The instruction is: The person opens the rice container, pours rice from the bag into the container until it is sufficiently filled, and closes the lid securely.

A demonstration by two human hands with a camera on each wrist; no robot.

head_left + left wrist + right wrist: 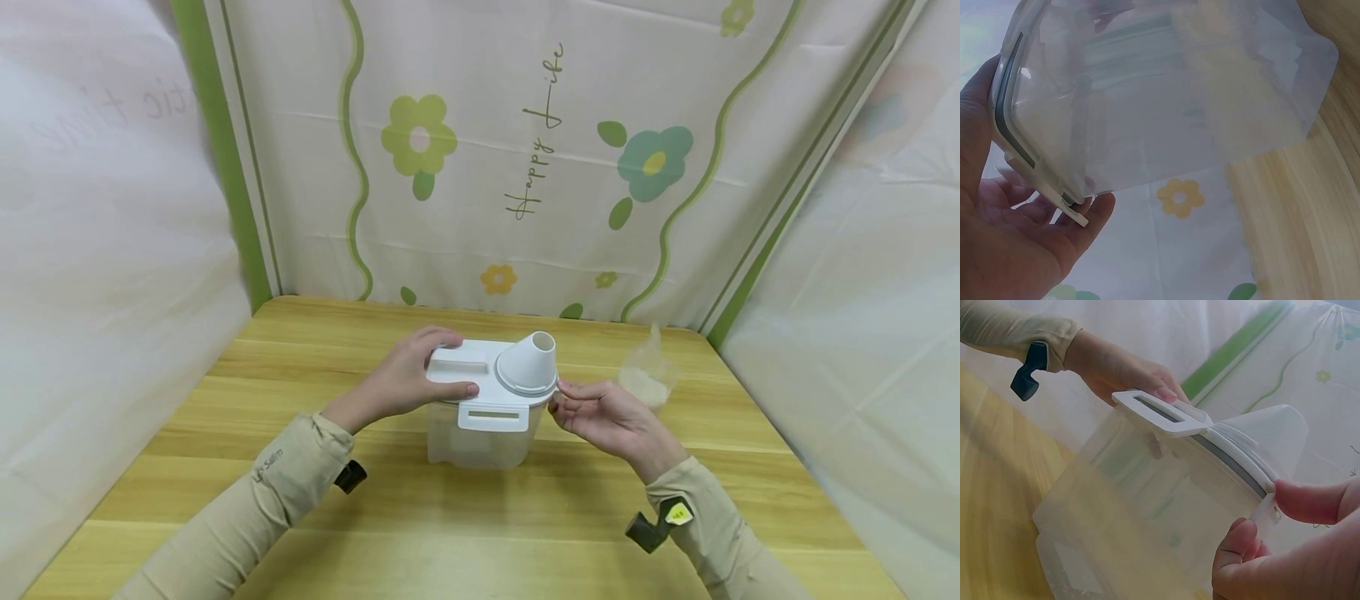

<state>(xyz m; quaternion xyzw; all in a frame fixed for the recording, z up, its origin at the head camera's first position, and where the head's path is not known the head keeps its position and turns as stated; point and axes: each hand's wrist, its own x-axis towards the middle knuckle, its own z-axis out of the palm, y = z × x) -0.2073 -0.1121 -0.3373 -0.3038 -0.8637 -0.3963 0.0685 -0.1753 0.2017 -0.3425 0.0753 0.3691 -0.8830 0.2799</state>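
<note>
On the wooden table (420, 542) there stands a translucent container (480, 450), upright, in the middle of the scene. It is covered by a white lid (480, 385), which has a handle (460, 367) at its left part and a cone-shaped spout (527, 364) at its right part. On the near side, a front clip (480, 423) with a long slot stands out from the wall.

The left hand (405, 373) grips the lid across its left end: the thumb lies on the near part, and the other fingers reach to the far edge. The right hand (609, 418) is at the right end of the container, and its thumb and forefinger pinch a small side clip (1264, 514) at the rim, just below the spout.

Farther to the right, behind the right hand, a clear bag (647, 377) with whitish contents rests on the table. Beyond the far edge of the table hangs a pale curtain (465, 208) with printed flowers.
</note>
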